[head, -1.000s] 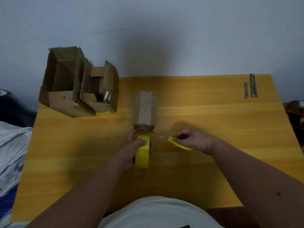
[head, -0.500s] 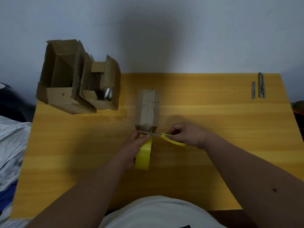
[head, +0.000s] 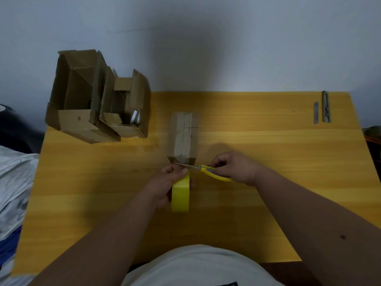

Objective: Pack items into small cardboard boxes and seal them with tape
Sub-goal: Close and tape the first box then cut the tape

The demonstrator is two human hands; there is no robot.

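Observation:
A small closed cardboard box (head: 183, 137) lies in the middle of the yellow table (head: 268, 153), with clear tape along its top. My left hand (head: 165, 186) grips a yellow tape roll (head: 180, 194) standing on edge just in front of the box. My right hand (head: 233, 167) holds yellow-handled scissors (head: 208, 171). Their blades reach left across the strip of tape between the roll and the box's near end.
Two open cardboard boxes (head: 82, 100) (head: 127, 108) stand at the table's back left corner, the smaller one holding a white item. Two grey metal strips (head: 325, 107) lie at the back right. Grey cloth (head: 14, 182) lies off the left edge.
My right hand has brought the scissors leftward until the blades lie across the tape at the box's near end. The left hand keeps its hold on the roll.

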